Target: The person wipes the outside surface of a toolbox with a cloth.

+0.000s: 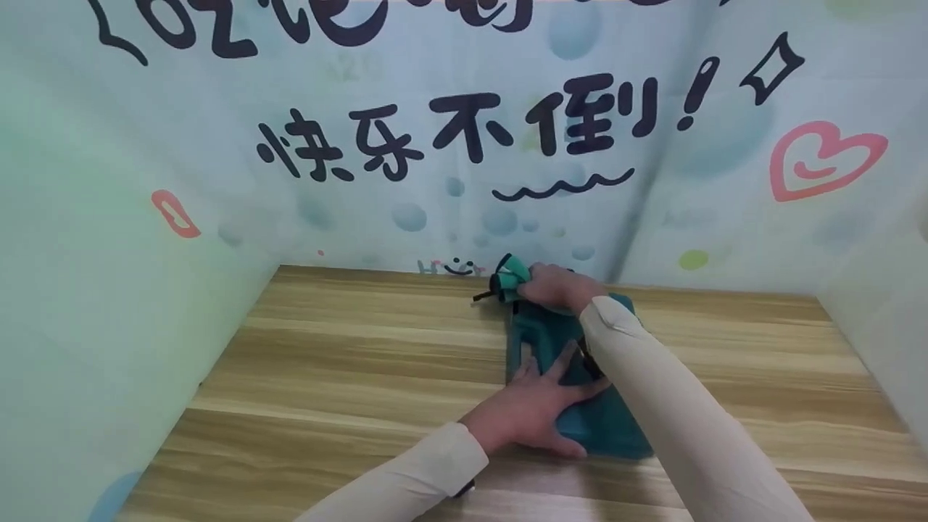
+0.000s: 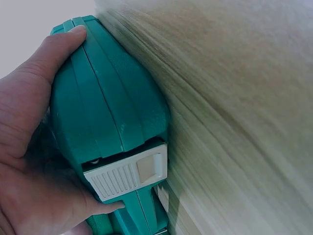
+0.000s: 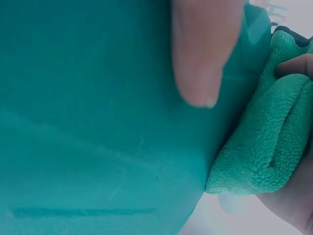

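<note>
Head view: right hand (image 1: 554, 286) grips a green fleecy cloth (image 1: 510, 279), its sleeve hiding part of the teal plastic case (image 1: 616, 428); left hand (image 1: 533, 409) presses flat, fingers spread.

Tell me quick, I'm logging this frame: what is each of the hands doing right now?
Left hand: open, fingers spread, pressing flat on the teal case.
Right hand: gripping a bunched green cloth at the case's far end.

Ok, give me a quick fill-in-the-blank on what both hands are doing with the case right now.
The left hand presses flat on the teal ____.
The right hand grips a green ____ at the case's far end.
The case lies on a ____ table.
The case's latch is ____ in colour.
Missing: case; cloth; wooden; white
</note>
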Available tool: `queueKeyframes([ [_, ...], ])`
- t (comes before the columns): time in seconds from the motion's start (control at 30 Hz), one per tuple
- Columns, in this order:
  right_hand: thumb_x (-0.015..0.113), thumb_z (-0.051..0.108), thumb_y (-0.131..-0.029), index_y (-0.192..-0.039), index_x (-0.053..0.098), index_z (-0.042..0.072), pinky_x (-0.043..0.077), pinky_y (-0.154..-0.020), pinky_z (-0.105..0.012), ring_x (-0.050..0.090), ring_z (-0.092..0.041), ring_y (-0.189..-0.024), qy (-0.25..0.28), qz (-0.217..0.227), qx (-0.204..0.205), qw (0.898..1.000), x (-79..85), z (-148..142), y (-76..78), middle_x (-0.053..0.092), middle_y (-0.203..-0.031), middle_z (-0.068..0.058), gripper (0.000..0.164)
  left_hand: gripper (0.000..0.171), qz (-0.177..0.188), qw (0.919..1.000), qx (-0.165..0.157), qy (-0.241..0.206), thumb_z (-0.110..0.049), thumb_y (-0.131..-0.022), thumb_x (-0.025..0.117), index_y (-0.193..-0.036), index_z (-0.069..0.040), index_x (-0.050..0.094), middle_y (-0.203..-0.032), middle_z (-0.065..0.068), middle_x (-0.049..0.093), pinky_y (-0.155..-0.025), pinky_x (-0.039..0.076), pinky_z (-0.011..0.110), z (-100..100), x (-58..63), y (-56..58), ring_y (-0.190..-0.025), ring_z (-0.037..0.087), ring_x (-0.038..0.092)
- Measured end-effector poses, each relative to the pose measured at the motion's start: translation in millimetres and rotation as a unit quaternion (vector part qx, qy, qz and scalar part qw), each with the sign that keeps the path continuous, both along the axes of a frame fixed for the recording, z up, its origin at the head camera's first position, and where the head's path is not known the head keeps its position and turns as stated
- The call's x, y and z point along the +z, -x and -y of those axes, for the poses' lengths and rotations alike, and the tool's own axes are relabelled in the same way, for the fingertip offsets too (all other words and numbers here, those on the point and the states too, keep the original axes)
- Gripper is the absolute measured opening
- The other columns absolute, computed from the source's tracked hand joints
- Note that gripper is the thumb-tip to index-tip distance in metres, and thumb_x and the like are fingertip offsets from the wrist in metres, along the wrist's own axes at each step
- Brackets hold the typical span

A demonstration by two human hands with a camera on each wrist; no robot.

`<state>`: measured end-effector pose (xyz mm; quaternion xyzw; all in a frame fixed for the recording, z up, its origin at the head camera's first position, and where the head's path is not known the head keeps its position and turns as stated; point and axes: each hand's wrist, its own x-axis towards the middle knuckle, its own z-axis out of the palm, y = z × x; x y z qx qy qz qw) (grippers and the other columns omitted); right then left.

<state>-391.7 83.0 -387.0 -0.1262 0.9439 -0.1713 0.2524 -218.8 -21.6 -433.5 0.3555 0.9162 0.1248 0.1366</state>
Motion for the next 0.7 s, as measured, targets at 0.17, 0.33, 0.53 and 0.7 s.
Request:
queueKeyframes([
  [0.17, 0.045, 0.037, -0.103, -0.146, 0.042, 0.001, 0.040, -0.095, -0.047, 0.049, -0.035, -0.113, 0.001, 0.002, -0.003, 1.000, -2.3, -3, 0.3, 0.053, -0.126, -0.016, 0.056, 0.095, -0.004, 1.0000, 0.006, 0.001, -0.067, -0.085, 0.070, -0.158, -0.052, 0.011, -0.169, 0.008, -0.006, -0.115, 0.008, 0.064, -1, -1.8, -0.9, -0.153, 0.032, -0.002],
  [0.33, 0.045, 0.036, -0.103, -0.148, 0.041, -0.001, 0.039, -0.098, -0.048, 0.049, -0.035, -0.114, 0.002, 0.001, 0.004, 1.000, -4.9, -3, 0.1, 0.052, -0.129, -0.018, 0.058, 0.092, -0.012, 0.9992, 0.037, -0.004, -0.068, -0.084, 0.070, -0.158, -0.053, 0.017, -0.169, 0.011, -0.002, -0.115, 0.017, 0.060, 0, -5.3, -6.4, -0.150, 0.044, 0.010],
  [0.53, 0.045, 0.037, -0.104, -0.154, 0.032, 0.000, 0.034, -0.108, -0.052, 0.045, -0.036, -0.121, 0.005, 0.009, -0.006, 1.000, -3.2, -4, 1.3, 0.046, -0.145, -0.021, 0.064, 0.092, -0.070, 0.9939, 0.082, 0.024, -0.076, -0.080, 0.067, -0.158, -0.051, 0.025, -0.164, 0.021, 0.014, -0.112, 0.031, 0.056, 1, -5.0, -17.7, -0.147, 0.049, 0.018],
  [0.7, 0.045, 0.039, -0.104, -0.153, 0.034, 0.001, 0.037, -0.104, -0.052, 0.046, -0.036, -0.119, 0.001, 0.017, -0.010, 1.000, -3.3, -5, 0.1, 0.049, -0.138, -0.019, 0.063, 0.093, -0.082, 0.9896, 0.102, 0.060, -0.082, -0.080, 0.059, -0.158, -0.055, 0.018, -0.161, 0.024, 0.026, -0.110, 0.033, 0.057, 4, -6.4, -23.4, -0.148, 0.047, 0.018],
])
